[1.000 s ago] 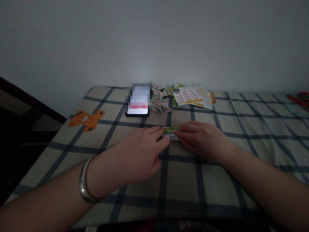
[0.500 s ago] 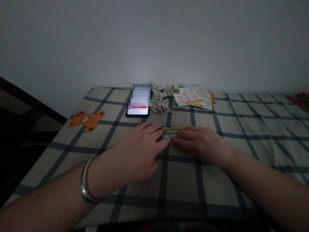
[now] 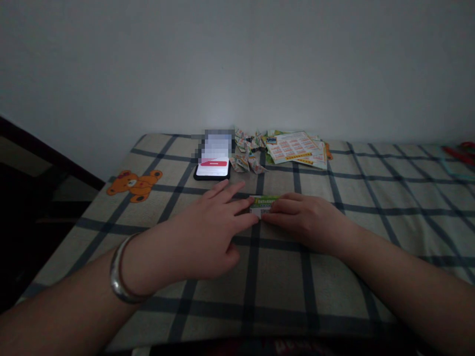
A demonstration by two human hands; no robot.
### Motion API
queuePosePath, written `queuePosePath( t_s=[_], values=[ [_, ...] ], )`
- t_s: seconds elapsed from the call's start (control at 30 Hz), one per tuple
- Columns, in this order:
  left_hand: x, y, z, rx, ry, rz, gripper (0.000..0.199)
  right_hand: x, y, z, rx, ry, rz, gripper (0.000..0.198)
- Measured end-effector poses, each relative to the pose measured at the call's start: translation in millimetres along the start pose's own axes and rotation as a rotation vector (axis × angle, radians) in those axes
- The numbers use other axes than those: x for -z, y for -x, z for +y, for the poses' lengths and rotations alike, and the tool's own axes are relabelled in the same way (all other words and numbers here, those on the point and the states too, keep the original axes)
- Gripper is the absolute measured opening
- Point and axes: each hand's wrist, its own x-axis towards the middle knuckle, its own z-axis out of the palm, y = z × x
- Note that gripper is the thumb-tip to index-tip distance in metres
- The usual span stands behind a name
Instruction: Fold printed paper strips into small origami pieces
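A small folded paper point(image 3: 260, 206), green with print on the upper part and white below, lies flat on the checked cloth between my hands. My left hand point(image 3: 208, 230), with a silver bangle on its wrist, has its fingers spread. Its index finger and thumb side reach the left edge of the paper. Over the right end of the same paper, my right hand point(image 3: 308, 217) has its fingers closed together and pressed down, hiding that end.
A phone point(image 3: 213, 170) with a lit screen lies behind my left hand. Beside it are several folded paper pieces point(image 3: 247, 160), then a stack of printed sheets point(image 3: 293, 147) against the wall. An orange bear print point(image 3: 135, 184) marks the cloth point(image 3: 274, 282). Something red point(image 3: 456, 154) is at far right.
My left hand has shifted slightly left and its fingers have spread apart, uncovering more of the paper's left end. My right hand has hardly moved.
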Motion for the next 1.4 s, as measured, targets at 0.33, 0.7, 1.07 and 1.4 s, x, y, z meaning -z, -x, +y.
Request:
queuePosePath(
  t_s=[0.33, 0.7, 1.07, 1.4],
  values=[
    [0, -4, 7, 0.046, 0.021, -0.012, 0.044, -3, -1, -3, -0.031, 0.047, -0.018, 0.025],
    [-4, -7, 10, 0.031, -0.050, 0.047, 0.038, 1, -2, 1, -0.064, -0.042, -0.049, 0.021],
    [-2, -6, 11, 0.054, -0.022, 0.015, 0.040, 1, -3, 1, -0.039, -0.050, -0.082, 0.021],
    [0, -12, 12, 0.045, -0.053, 0.008, 0.031, 9, -6, 1, -0.075, -0.046, -0.130, 0.019]
  ],
)
